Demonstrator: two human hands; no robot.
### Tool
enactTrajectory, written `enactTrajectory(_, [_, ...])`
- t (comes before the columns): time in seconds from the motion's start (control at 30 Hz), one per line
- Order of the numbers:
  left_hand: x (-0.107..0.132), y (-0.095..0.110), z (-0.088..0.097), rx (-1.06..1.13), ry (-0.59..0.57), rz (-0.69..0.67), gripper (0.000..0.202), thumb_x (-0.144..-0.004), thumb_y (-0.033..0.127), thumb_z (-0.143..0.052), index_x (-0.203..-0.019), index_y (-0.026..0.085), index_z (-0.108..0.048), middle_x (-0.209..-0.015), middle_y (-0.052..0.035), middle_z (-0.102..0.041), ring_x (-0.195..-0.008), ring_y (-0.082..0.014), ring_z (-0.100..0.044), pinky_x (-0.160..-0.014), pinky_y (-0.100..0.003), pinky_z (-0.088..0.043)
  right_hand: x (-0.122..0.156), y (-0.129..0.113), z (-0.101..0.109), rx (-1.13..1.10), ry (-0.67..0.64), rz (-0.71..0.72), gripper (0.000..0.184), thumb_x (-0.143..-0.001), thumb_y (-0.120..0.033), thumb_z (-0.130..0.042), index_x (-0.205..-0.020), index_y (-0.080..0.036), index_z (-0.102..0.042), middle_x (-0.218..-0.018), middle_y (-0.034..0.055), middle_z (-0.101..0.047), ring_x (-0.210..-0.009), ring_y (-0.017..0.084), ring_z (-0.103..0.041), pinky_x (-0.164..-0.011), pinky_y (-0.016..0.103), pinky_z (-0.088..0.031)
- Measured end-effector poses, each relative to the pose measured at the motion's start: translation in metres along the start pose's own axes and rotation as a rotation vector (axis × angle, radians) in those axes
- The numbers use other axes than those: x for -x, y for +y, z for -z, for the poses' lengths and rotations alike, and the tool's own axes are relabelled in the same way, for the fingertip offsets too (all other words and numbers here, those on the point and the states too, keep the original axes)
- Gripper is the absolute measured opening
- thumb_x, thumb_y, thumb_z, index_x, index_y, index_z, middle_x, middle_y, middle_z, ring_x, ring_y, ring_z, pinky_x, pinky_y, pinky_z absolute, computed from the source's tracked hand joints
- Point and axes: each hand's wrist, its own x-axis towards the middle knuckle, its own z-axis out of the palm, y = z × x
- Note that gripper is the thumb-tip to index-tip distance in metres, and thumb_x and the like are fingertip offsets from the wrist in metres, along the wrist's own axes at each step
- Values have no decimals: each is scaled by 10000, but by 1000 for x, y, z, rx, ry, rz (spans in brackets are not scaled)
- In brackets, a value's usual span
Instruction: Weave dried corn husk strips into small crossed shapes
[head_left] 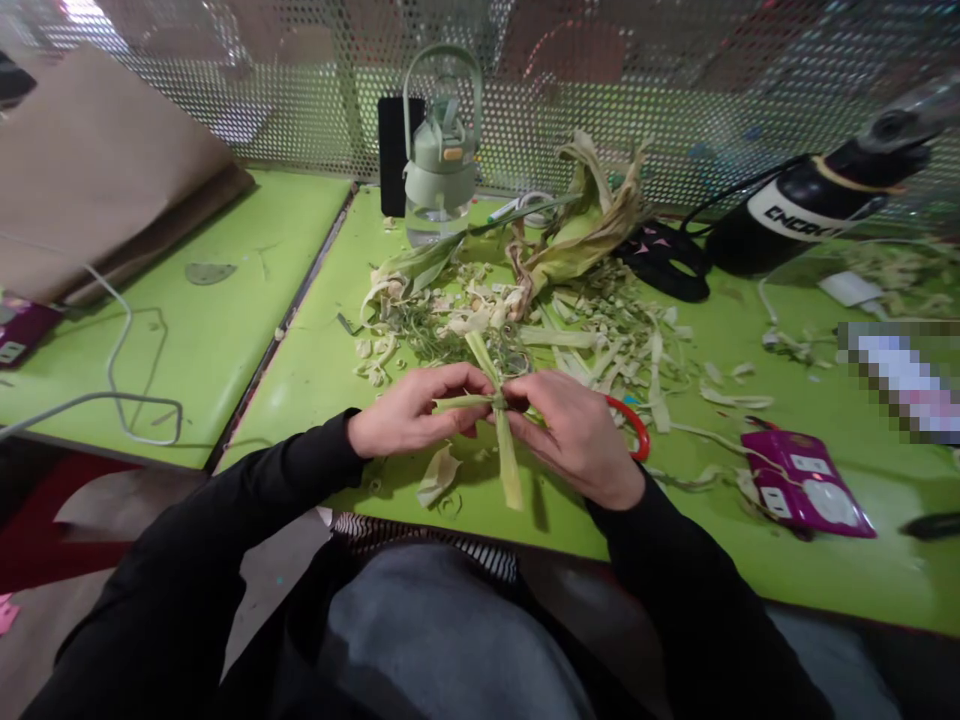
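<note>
Over the near middle of the green surface [315, 360], the left hand [409, 412] and right hand [579, 437] meet, fingers pinched narrow on crossed corn-husk strips [507, 462]. Red scissors [636, 425] lie just beside the right hand; husk scraps [540, 335] heap farther back.

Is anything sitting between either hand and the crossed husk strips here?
Nothing visible. The left hand and right hand both pinch the crossed husk strips at their crossing. The red scissors handle lies beyond the right hand, out of the way.
</note>
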Motion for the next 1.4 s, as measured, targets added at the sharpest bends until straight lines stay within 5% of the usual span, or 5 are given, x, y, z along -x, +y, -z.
enactTrajectory(0.43, [1, -3, -1, -239, 58, -349, 191, -954, 319, -618, -973, 132, -650, -815, -32, -700, -612, -74, -631, -592, -175, -498, -4, -10, 5, -388, -116, -115, 463, -1021, -582, -318, -758, -220, -437, -653, -28, -467, -571, 113, -434, -545, 257, -345])
enactTrajectory(0.6, [1, -8, 0, -328, 50, -501, 176, -957, 300, -611, -1007, 136, -647, -900, -78, -720, -824, -132, -687, -733, -220, -547, -5, -12, 7, -477, -160, -156, 496, -997, -624, -352, -741, -213, -456, -645, -31, -472, -558, 103, -436, -531, 247, -345])
enactTrajectory(1.03, [3, -4, -2, -306, -11, -135, 244, -942, 403, -601, -923, 165, -545, -725, 7, -601, -609, -93, -538, -565, -204, -416, 3, -13, 22, -189, -217, -101, 231, -1033, -281, -410, -926, -190, -594, -764, 28, -690, -659, 138, -618, -599, 252, -423])
enactTrajectory(1.2, [4, 2, 0, -382, -173, -182, 235, -953, 388, -599, -904, 159, -577, -733, -6, -608, -637, -102, -539, -605, -202, -422, 6, -11, 25, -314, -297, -46, 275, -1027, -308, -449, -822, -194, -594, -655, -13, -607, -591, 112, -553, -573, 232, -390])
enactTrajectory(1.4, [4, 7, -3, -84, -357, -120, 142, -938, 288, -622, -910, 149, -628, -847, -56, -675, -739, -119, -617, -697, -206, -487, 6, -12, 28, -592, -355, -21, 232, -974, -229, -523, -748, -207, -573, -607, -40, -573, -562, 84, -516, -555, 208, -373])
